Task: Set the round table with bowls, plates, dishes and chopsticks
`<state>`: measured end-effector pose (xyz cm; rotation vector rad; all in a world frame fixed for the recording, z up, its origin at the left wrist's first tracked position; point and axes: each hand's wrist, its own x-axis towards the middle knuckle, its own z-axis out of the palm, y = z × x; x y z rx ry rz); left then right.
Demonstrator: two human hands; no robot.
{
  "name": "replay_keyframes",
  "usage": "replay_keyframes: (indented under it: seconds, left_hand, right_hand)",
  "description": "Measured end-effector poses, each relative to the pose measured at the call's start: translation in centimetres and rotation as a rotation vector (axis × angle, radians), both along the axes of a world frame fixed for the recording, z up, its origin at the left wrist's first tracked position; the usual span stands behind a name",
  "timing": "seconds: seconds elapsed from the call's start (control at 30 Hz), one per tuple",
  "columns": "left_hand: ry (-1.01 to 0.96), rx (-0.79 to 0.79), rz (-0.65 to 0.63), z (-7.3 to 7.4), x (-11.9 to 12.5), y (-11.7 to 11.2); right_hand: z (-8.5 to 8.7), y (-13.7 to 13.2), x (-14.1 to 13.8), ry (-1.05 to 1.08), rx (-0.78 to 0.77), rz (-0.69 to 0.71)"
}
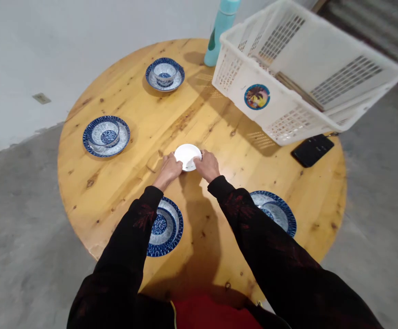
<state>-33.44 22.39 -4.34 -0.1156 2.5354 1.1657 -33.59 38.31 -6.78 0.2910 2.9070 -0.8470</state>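
Observation:
A small white dish [187,154] is held over the middle of the round wooden table. My left hand [169,171] grips its left edge with closed fingers. On the opposite edge, my right hand [208,166] is closed too, its thumb over the rim. Whether the dish touches the table cannot be told. Beneath my left forearm, a blue-patterned plate [176,237] with a bowl [161,224] in it is partly covered. My right sleeve hides part of another such plate [290,218] and its bowl [277,213].
Bowls on blue-patterned plates also stand at the table's left [87,140] and back [149,81]. A white plastic basket [233,68] with something flat inside occupies the back right, beside a turquoise bottle [222,34]. A black phone-like object [311,151] lies near the right edge.

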Motion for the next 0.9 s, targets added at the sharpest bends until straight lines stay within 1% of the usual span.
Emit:
replay_keyframes:
  seconds: [0.13, 0.23, 0.3, 0.4, 0.47, 0.53, 0.6, 0.73, 0.9]
  left_hand:
    - [0.042, -0.050, -0.072, 1.3, 1.1, -0.2]
    - [0.093, -0.087, -0.098, 2.4, 2.1, -0.9]
    - [0.134, -0.105, -0.068, 3.2, 3.0, -1.9]
    - [0.180, -0.076, -0.001, 4.2, 4.6, -3.8]
    - [0.196, -0.052, 0.031, 4.7, 5.7, -4.8]
    - [0.214, -0.031, 0.043, 5.0, 6.7, -5.2]
    - [0.226, 0.001, 0.036, 5.3, 7.4, -4.9]
    - [0.234, 0.036, 0.035, 6.0, 8.2, -3.4]
    - [0.288, -0.016, 0.014, 6.6, 8.7, -1.3]
  right_hand:
    - [1.7, -0.1, 0.8, -0.025, 0.020, -0.050]
    - [2.6, -0.2, 1.1, -0.038, 0.019, -0.083]
    - [3.1, -0.2, 1.1, -0.045, 0.033, -0.099]
    - [3.4, -0.3, 1.1, -0.048, 0.058, -0.099]
    - [3.6, -0.5, 1.1, -0.044, 0.069, -0.103]
    - [3.7, -0.7, 1.1, -0.042, 0.076, -0.111]
    - [3.8, -0.9, 1.1, -0.034, 0.074, -0.114]
    - [3.8, -0.9, 1.1, -0.002, 0.050, -0.102]
    - [4.2, -0.5, 1.1, 0.001, -0.014, -0.074]
